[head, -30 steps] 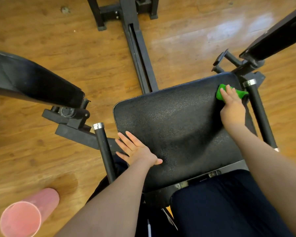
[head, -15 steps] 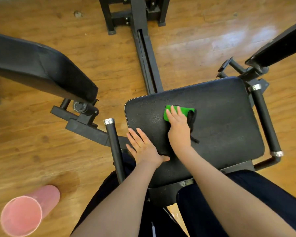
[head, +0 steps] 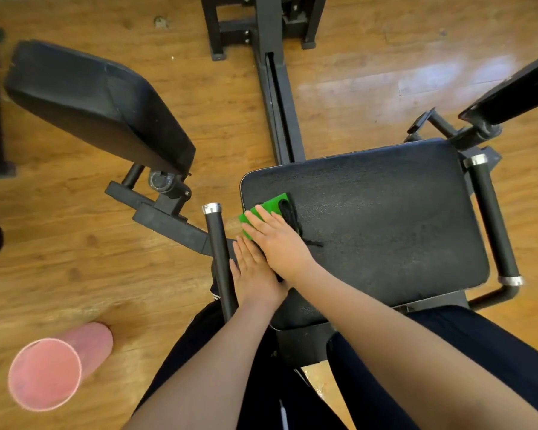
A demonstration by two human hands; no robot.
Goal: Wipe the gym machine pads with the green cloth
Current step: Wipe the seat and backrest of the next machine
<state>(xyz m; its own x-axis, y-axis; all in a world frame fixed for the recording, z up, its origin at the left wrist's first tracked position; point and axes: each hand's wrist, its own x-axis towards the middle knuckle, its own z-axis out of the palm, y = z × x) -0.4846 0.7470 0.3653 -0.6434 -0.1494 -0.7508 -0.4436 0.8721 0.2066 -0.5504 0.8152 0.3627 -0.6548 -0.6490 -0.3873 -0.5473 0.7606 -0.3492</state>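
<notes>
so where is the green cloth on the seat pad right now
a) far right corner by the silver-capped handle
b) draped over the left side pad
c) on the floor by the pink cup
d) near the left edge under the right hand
d: the green cloth lies at the left edge of the seat pad, pressed flat under the right hand, with the left hand resting just beside it.

Bare forearms, dark navy trousers (head: pixel 448 352) worn.
</notes>
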